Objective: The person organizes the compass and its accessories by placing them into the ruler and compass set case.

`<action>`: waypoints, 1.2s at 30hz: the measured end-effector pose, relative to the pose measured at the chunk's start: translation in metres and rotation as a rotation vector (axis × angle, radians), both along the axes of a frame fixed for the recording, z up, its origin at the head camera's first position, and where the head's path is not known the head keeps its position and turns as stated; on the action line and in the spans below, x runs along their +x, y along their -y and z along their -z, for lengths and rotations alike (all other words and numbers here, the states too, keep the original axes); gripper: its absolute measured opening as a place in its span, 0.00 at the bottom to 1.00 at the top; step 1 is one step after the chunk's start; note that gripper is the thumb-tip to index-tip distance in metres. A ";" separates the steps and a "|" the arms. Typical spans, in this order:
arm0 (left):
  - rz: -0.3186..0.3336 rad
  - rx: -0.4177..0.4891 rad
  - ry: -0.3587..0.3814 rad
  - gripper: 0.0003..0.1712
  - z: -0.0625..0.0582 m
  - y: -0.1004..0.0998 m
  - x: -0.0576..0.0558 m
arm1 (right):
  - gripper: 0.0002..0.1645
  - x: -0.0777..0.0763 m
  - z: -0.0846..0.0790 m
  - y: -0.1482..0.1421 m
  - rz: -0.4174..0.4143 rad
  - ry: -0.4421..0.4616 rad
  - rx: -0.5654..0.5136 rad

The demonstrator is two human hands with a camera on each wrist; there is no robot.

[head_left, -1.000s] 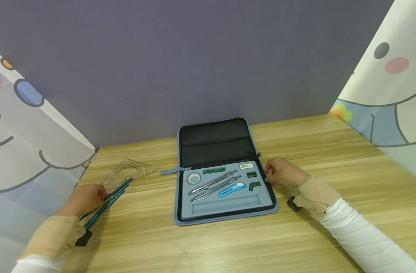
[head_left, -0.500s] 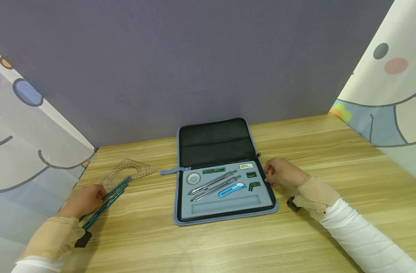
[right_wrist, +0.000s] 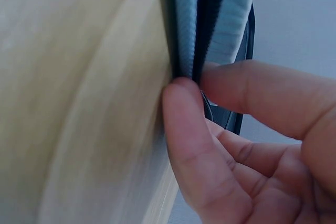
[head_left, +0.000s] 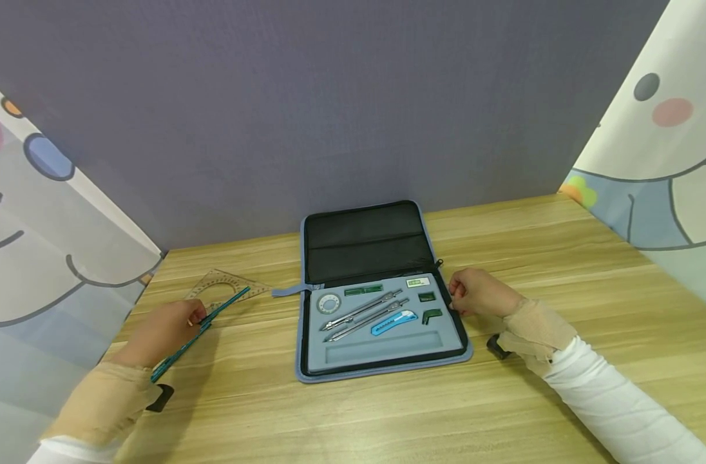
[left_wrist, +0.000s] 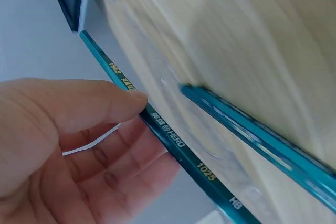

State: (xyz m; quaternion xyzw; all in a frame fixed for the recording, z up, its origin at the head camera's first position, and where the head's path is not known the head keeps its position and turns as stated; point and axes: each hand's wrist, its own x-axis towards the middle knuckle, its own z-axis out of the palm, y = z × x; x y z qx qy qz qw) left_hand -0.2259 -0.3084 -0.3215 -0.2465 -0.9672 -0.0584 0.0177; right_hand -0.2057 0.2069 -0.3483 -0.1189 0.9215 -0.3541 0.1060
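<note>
My left hand (head_left: 163, 327) pinches a green pencil (left_wrist: 190, 165) between thumb and fingers. Gold and white lettering on it reads HERO 1025 HB. More green pencils (left_wrist: 262, 142) lie on the table just beyond; how many is unclear. A clear set square (head_left: 254, 288) with a protractor cut-out lies partly behind the hand. Over on the right, my right hand (head_left: 482, 294) pinches the zipped edge of an open blue-and-black drawing case (head_left: 364, 227) between thumb and forefinger. In the right wrist view, the fingertips close over the case's zip edge (right_wrist: 189, 30).
The case's light blue tray (head_left: 361, 368) holds a round dial (head_left: 329, 303), two compasses (head_left: 361, 311), a blue cutter (head_left: 394, 323), an eraser (head_left: 418, 282) and small green pieces. One long slot (head_left: 382, 348) is bare. A grey partition (head_left: 353, 116) stands behind the table.
My left hand has moved right and slightly up, raising one pencil away from the others, which stay on the table. The right hand keeps its hold on the case edge.
</note>
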 end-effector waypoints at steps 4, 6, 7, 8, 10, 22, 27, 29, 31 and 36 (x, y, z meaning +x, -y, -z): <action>0.038 0.002 -0.046 0.09 -0.004 -0.015 0.003 | 0.08 0.000 0.000 0.000 0.003 0.002 0.005; 0.049 0.002 -0.066 0.09 -0.005 -0.022 0.004 | 0.08 -0.001 0.000 0.000 0.004 0.002 0.007; 0.054 0.003 -0.072 0.09 -0.005 -0.025 0.005 | 0.08 -0.001 0.000 0.001 0.004 0.002 0.007; 0.060 0.005 -0.075 0.09 -0.005 -0.028 0.005 | 0.08 -0.001 0.000 0.000 0.004 0.003 0.008; 0.069 0.007 -0.088 0.10 -0.005 -0.034 0.005 | 0.08 -0.001 0.000 0.000 0.004 0.002 0.011; 0.091 0.035 -0.076 0.10 -0.012 -0.074 0.015 | 0.08 -0.001 0.001 0.000 0.002 0.001 0.006; 0.146 0.048 -0.089 0.11 -0.011 -0.089 0.018 | 0.08 -0.001 0.001 0.000 0.003 -0.001 0.007; 0.177 0.058 -0.102 0.11 -0.010 -0.096 0.019 | 0.08 -0.001 0.001 0.000 0.003 0.000 0.006; 0.198 0.060 -0.116 0.11 -0.009 -0.102 0.020 | 0.08 -0.001 0.001 0.000 0.003 0.001 0.005; 0.244 0.067 -0.122 0.12 -0.004 -0.120 0.021 | 0.08 -0.001 0.001 -0.001 0.002 0.001 0.006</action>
